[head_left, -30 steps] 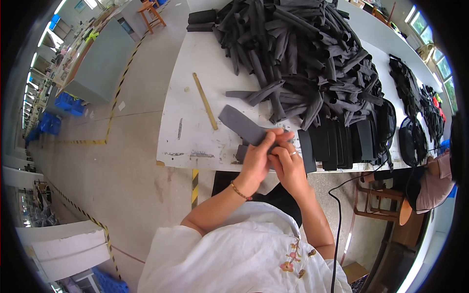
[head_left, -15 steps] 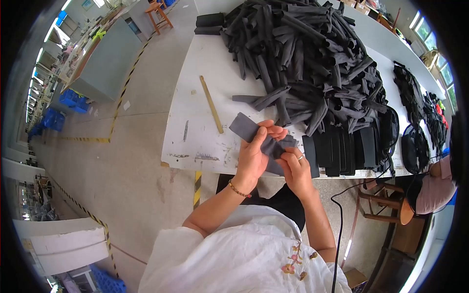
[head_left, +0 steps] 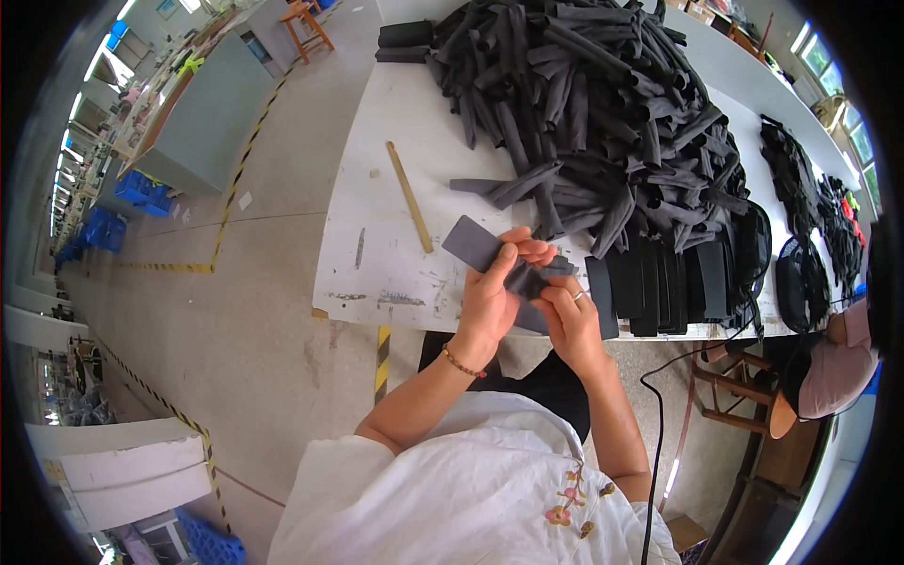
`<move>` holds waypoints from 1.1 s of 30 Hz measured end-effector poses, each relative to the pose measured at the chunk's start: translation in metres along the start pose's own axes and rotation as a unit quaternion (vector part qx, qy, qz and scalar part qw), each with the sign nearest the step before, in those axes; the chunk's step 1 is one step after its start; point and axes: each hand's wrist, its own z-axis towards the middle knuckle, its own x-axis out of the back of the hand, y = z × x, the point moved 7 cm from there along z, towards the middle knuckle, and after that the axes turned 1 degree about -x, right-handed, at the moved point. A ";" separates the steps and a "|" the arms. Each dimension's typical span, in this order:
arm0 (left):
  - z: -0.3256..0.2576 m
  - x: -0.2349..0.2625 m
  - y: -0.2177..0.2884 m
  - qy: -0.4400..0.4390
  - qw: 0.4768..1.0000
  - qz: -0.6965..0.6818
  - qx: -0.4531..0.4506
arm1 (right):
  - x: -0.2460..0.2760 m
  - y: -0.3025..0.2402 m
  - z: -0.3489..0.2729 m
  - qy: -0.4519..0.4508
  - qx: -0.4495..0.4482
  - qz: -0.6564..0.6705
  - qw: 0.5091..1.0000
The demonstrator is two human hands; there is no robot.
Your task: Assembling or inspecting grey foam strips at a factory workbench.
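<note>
Over the table's near edge, my left hand (head_left: pixel 488 294) is closed on a flat dark grey panel (head_left: pixel 471 242), thumb on top. The panel's rounded end sticks out to the far left. Bunched black fabric (head_left: pixel 527 281) lies round the panel's other part, between my hands. My right hand (head_left: pixel 571 318), with a ring on one finger, pinches this fabric at its right end. Whether the fabric is a closed tube there is hidden by my fingers. A large pile of black fabric sleeves (head_left: pixel 584 94) lies just beyond, and a row of flat black panels (head_left: pixel 654 294) is to the right.
The white table (head_left: pixel 363 212) bears a yellowish flat stick (head_left: pixel 410 198) on its left. A black cable (head_left: pixel 659 414) hangs at the right front. Black bags (head_left: pixel 800 282) lie farther right, near a person seated on a wooden stool (head_left: pixel 774 414). Striped floor tape (head_left: pixel 226 198) runs at left.
My right hand's fingers have shifted slightly on the bunched fabric. The left hand keeps its hold on the panel; the whole view has moved a little.
</note>
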 end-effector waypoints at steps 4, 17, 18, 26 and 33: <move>0.004 0.002 0.000 0.008 1.000 -0.016 0.011 | -0.008 0.006 -0.003 0.030 -0.096 0.073 0.992; 0.008 0.003 0.019 -0.045 0.998 -0.037 -0.028 | -0.031 0.035 -0.016 0.122 -0.396 0.445 0.794; 0.007 0.000 0.018 -0.038 0.998 -0.044 -0.015 | -0.029 0.033 -0.018 0.123 -0.396 0.445 0.794; 0.002 0.057 0.038 0.078 0.997 0.003 0.004 | 0.016 -0.013 0.000 0.142 -0.060 0.075 0.985; 0.003 0.054 0.055 0.086 0.991 0.067 -0.073 | -0.018 0.034 -0.022 0.080 -0.356 0.389 0.846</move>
